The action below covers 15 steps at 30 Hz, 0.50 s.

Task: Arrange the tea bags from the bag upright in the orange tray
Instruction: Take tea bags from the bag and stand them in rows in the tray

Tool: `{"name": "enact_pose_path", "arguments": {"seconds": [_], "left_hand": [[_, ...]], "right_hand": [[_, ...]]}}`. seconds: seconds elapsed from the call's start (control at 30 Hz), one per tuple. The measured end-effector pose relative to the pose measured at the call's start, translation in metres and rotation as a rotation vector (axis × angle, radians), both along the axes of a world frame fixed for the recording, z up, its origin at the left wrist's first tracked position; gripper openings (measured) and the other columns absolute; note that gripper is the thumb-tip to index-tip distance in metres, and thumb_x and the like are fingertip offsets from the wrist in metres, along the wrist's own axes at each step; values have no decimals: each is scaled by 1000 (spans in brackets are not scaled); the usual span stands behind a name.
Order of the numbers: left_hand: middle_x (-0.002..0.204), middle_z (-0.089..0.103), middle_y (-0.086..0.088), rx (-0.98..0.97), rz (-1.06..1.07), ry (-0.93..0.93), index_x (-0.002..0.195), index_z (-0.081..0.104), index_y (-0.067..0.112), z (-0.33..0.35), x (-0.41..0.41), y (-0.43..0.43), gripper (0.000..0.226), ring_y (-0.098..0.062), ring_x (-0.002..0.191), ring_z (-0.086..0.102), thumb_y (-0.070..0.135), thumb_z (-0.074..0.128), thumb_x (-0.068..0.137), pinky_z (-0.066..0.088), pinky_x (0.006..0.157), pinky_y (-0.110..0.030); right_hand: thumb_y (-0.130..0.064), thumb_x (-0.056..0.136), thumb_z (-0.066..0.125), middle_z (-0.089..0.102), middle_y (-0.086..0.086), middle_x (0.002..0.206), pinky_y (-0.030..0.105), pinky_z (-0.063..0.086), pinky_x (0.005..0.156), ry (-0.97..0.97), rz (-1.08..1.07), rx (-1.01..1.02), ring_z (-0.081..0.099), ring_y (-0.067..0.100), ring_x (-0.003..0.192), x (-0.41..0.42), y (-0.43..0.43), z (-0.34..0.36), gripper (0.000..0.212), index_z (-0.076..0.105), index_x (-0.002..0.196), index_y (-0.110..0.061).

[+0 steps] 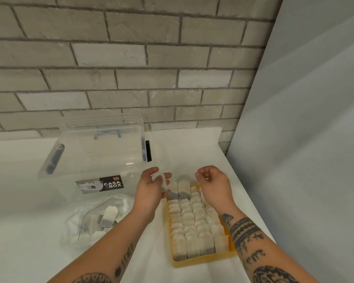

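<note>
Left hand (151, 186) pinches a tea bag (164, 184), hanging lengthwise, over the far-left corner of the nearly full orange tray (202, 260). Right hand (212, 182) is curled opposite, its contents unclear. The supply bag (84, 227) lies left.

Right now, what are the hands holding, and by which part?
The left hand pinches a tea bag by its upper end; the right hand is curled, contents unclear.

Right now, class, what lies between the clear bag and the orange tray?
The left forearm crosses that gap above bare white table, between clear bag and orange tray; the head view shows it.
</note>
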State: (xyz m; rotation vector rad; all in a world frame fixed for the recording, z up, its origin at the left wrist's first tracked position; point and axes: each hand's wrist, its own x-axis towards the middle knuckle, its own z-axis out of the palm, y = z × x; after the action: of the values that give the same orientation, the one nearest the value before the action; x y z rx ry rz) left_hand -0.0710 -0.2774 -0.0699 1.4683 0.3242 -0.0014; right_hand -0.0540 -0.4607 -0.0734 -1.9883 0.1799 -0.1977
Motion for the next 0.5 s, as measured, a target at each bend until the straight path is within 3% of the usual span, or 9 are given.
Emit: {"name": "enact_pose_path", "arguments": {"seconds": [0.1, 0.17, 0.27, 0.33, 0.43, 0.5], "left_hand": [[110, 77, 10, -57, -118, -45, 132, 52, 21, 8, -1, -7, 29, -16, 98, 68, 11, 46, 106, 53, 79, -29], [116, 76, 9, -110, -182, -64, 131, 55, 24, 14, -3, -12, 30, -17, 100, 71, 10, 45, 106, 55, 75, -25], [120, 75, 5, -145, -238, -74, 129, 60, 21, 17, -5, -18, 30, -15, 108, 72, 8, 46, 106, 56, 76, -20], [120, 75, 2, -135, -252, -85, 127, 63, 20, 16, -5, -18, 26, -21, 113, 70, 11, 51, 105, 56, 87, -28], [110, 76, -9, -101, -207, -94, 115, 70, 23, 11, -4, -16, 17, -31, 100, 71, 18, 60, 102, 55, 91, -46], [97, 78, -7, -64, -188, -103, 106, 72, 17, 9, -5, -15, 12, -25, 84, 69, 17, 62, 101, 54, 81, -44]], "right_hand": [[-29, 93, 70, 73, -15, 96, 15, 53, 81, 47, 201, 4, 67, -1, 90, -8, 6, 12, 9, 71, 102, -30], [-28, 93, 71, 74, -14, 96, 13, 53, 80, 82, 327, 31, 68, -3, 89, -16, 14, 18, 11, 71, 104, -29], [-24, 94, 70, 75, -12, 85, 12, 50, 68, 79, 342, 77, 68, -2, 77, -23, 25, 20, 3, 72, 94, -26], [-25, 94, 69, 73, -13, 77, 13, 47, 62, 66, 296, 69, 64, -2, 68, -25, 27, 19, 7, 71, 87, -25], [-25, 93, 71, 72, -8, 75, 21, 51, 64, 50, 261, 102, 64, 5, 68, -27, 23, 17, 10, 70, 84, -23], [-24, 92, 72, 74, -4, 80, 29, 55, 71, 45, 269, 103, 68, 11, 73, -27, 20, 15, 6, 72, 86, -22]]}}
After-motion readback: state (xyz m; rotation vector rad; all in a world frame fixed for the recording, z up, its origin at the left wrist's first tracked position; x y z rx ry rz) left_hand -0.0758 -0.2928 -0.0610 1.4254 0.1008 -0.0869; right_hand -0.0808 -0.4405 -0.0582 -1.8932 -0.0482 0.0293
